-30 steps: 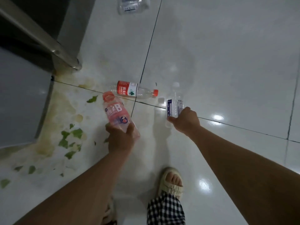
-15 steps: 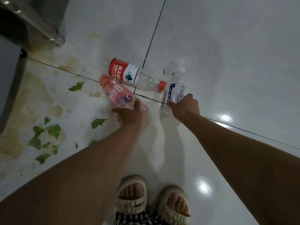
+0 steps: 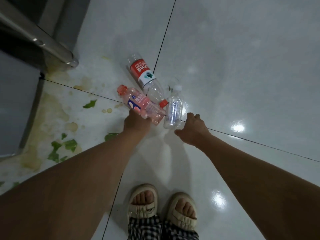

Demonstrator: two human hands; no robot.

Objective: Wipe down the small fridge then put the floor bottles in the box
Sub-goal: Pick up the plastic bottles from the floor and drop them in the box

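Observation:
Three plastic bottles lie together on the white tile floor. My left hand (image 3: 136,122) grips the lower end of the pink bottle (image 3: 142,103), whose red cap points up-left. The clear bottle with a red label (image 3: 146,78) lies just beyond it, with its red cap toward me. A small clear bottle with a white cap (image 3: 173,108) lies to the right, touching the pink one. My right hand (image 3: 191,129) is spread beside the small bottle's base, thumb below it and fingers to its right, not gripping it.
A grey cabinet with a slanted metal bar (image 3: 43,44) fills the upper left. Yellowish stains (image 3: 50,108) and green leaf scraps (image 3: 64,146) cover the floor at left. My sandalled feet (image 3: 161,203) stand at the bottom centre.
My right hand has let go of the small clear bottle, which now lies beside the pink one. The red-label bottle has swung round, and the pink bottle has moved right against the others.

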